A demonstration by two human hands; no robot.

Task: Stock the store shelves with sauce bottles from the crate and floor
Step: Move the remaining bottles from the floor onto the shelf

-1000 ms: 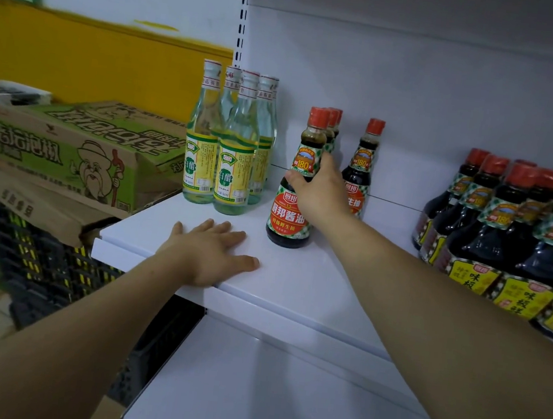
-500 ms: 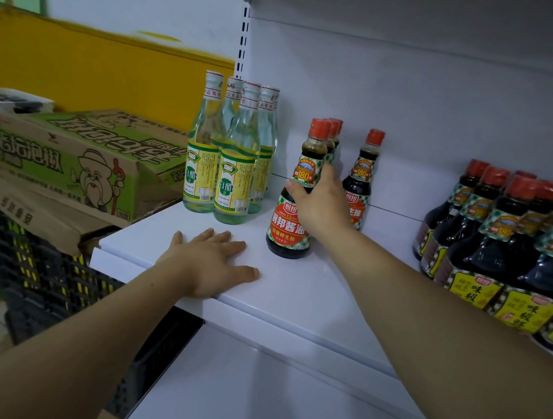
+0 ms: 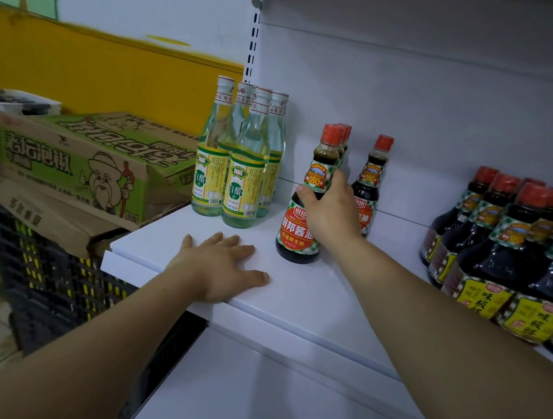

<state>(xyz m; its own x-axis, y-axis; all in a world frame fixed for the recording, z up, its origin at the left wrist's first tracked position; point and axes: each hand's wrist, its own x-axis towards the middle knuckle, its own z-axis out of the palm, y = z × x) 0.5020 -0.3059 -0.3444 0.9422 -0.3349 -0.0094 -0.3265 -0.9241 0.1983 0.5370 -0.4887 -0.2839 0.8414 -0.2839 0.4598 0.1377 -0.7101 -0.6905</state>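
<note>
- Left hand (image 3: pixel 218 266): fingers spread, palm flat on the front edge of the white shelf (image 3: pixel 158 240).
- Right hand (image 3: pixel 331 212): fingers curled round a red-capped soy sauce bottle (image 3: pixel 294 233), which stands upright on the shelf.
- Larger dark bottles (image 3: pixel 505 242): grouped at right.
- Matching bottles (image 3: pixel 371 180): just behind the held one.
- Clear vinegar bottles (image 3: pixel 219 168): clustered at left rear.

White shelf (image 3: pixel 292 300). Dark sauce bottle (image 3: pixel 303 209): red cap, red label, green-white check trim. Clear vinegar bottles (image 3: pixel 233 156): yellow-green labels. Right-hand sauce bottles (image 3: pixel 517 257): yellow labels. Green printed carton (image 3: pixel 76 166). Black crate (image 3: pixel 50 280). Yellow wall band (image 3: pixel 111 76).
</note>
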